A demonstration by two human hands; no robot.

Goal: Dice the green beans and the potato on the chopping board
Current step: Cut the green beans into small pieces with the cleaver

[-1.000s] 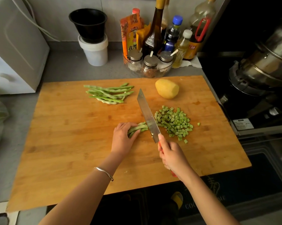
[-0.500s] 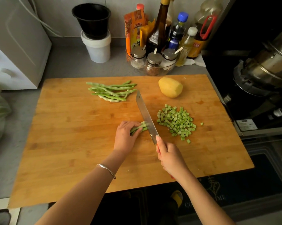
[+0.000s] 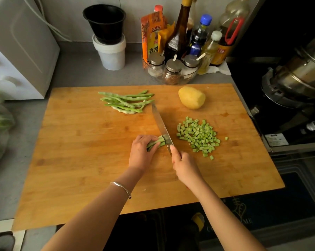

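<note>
One chopping board (image 3: 80, 160), one knife (image 3: 160, 124), one potato (image 3: 192, 97), three lidded jars (image 3: 174, 67), two stacked tubs (image 3: 113, 55)

A grey counter (image 3: 76, 69) meets a pale wall (image 3: 135, 8) at 12 o'clock. A white cabinet (image 3: 22, 48) stands at 10 o'clock, a steel pot (image 3: 298, 75) at 2 o'clock, a dark mat (image 3: 289, 205) at 5 o'clock.

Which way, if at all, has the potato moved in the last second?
No. The potato keeps its spot near the far right corner of the chopping board, same gap to the whole green beans; only the view shifted.
</note>
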